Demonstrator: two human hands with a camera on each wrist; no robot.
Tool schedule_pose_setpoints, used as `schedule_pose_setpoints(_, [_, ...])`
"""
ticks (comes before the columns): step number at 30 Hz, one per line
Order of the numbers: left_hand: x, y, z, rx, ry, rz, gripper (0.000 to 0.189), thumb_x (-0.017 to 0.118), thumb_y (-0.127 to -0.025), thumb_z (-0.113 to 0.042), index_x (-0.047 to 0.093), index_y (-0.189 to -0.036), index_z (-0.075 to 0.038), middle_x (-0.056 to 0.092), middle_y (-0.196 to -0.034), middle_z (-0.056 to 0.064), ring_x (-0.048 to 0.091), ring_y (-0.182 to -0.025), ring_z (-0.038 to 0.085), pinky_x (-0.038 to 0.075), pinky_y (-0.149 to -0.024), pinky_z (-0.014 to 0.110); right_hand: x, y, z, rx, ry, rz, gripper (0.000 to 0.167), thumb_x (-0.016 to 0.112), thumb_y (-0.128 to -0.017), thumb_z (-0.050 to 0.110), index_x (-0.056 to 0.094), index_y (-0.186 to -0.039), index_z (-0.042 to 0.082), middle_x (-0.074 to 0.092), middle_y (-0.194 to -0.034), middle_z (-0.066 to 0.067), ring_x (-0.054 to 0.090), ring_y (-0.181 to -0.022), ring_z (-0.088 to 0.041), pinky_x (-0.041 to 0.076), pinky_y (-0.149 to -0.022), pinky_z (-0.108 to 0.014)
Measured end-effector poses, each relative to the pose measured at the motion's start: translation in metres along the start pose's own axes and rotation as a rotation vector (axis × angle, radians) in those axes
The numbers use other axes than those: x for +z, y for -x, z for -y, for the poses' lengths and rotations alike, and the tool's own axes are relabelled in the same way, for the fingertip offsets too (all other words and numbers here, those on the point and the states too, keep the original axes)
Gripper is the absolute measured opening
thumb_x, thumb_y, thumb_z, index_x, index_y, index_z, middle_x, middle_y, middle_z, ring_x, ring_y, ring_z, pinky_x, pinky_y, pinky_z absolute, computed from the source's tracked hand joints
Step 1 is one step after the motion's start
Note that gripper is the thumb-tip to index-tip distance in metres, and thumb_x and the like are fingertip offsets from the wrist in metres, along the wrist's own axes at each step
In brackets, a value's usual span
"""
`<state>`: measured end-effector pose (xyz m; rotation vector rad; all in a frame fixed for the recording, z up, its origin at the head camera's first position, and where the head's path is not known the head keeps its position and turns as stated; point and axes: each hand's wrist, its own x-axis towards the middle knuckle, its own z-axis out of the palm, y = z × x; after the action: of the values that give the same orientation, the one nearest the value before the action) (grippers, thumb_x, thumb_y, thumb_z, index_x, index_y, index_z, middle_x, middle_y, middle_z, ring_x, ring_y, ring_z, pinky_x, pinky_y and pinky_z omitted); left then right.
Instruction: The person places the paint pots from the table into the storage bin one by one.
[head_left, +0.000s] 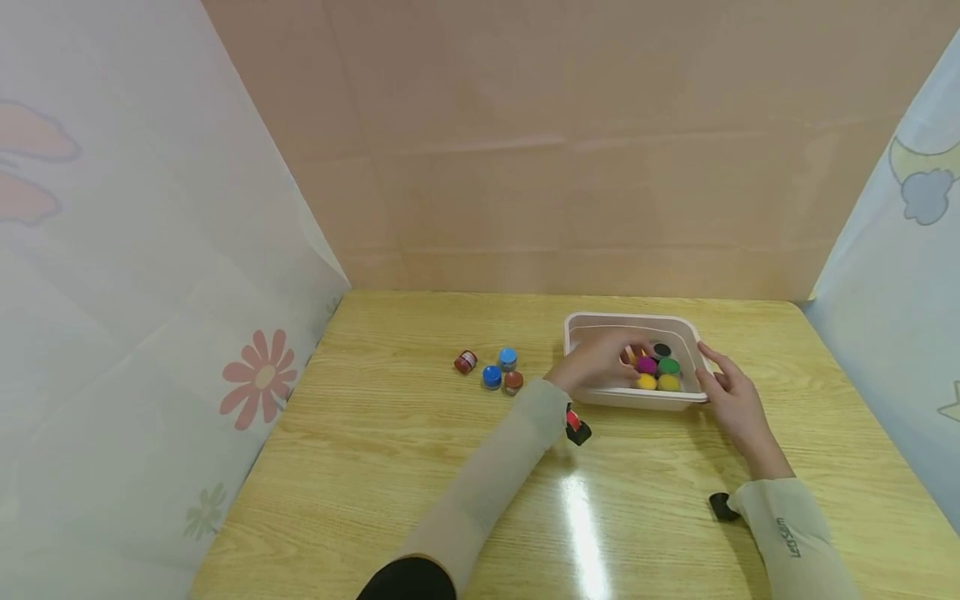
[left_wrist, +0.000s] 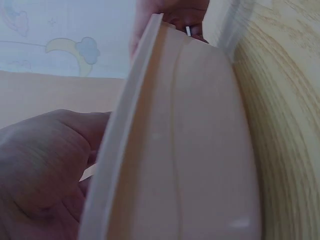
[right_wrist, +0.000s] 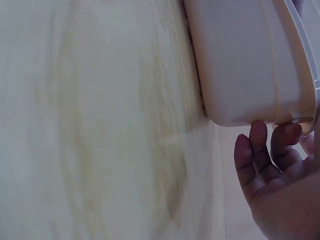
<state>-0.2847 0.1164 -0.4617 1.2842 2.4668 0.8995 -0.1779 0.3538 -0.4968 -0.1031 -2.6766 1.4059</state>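
A pale pink plastic tub point(head_left: 637, 400) stands on the table with several small jars in it. Their lids show black point(head_left: 662, 350), green point(head_left: 669, 367), purple point(head_left: 646, 365) and yellow point(head_left: 668, 383). My left hand point(head_left: 603, 358) reaches over the tub's near left side, fingers curved around the jars at the middle. A bit of orange shows between finger and thumb; whether they pinch a jar is hidden. At the tub's right end my right hand point(head_left: 735, 404) grips the rim, thumb and fingers against the end wall. The right wrist view shows curled fingertips point(right_wrist: 257, 131) touching the tub.
Left of the tub are several more jars: a red one point(head_left: 466, 362) on its side, a light blue-lidded one point(head_left: 507, 358), a blue-lidded one point(head_left: 492, 377) and a reddish-brown one point(head_left: 513, 382). Papered walls point(head_left: 525, 167) border the wooden table point(head_left: 375, 467).
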Motion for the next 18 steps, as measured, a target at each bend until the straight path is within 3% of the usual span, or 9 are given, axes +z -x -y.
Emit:
schedule_pose_setpoints(10, [-0.028,0.032,0.013,-0.023,-0.005,-0.134,0.036,0.075,-0.097,-0.018,0.068,-0.132,-0.016,0.071,-0.119,0.003,0.064,-0.097,0.006,0.050,-0.083,0.012,-0.001,0.001,0.001,0.013,-0.005,0.012,0.058,0.044,-0.112,0.033,0.028,-0.164,0.013,0.049,-0.143,-0.043,0.048,-0.093,0.020,0.050,-0.068,-0.011])
schedule_pose_setpoints(14, [-0.039,0.053,0.022,-0.071,0.034,-0.163,0.037,0.074,-0.098,-0.022,0.066,-0.134,-0.017,0.070,-0.120,0.002,0.064,-0.100,0.006,0.050,-0.083,0.013,-0.004,0.003,0.001,0.022,0.006,0.015,0.058,0.044,-0.111,0.036,0.028,-0.164,0.016,0.047,-0.145,-0.043,0.044,-0.094,0.023,0.047,-0.069,-0.006])
schedule_pose_setpoints(18, [-0.051,0.077,0.034,-0.073,0.057,-0.208,0.037,0.074,-0.098,-0.023,0.066,-0.134,-0.013,0.070,-0.125,0.003,0.065,-0.105,0.012,0.053,-0.088,0.022,-0.006,0.003,0.001,0.016,0.000,0.012,0.058,0.044,-0.111,0.037,0.029,-0.164,0.018,0.044,-0.148,-0.042,0.042,-0.094,0.024,0.048,-0.069,-0.007])
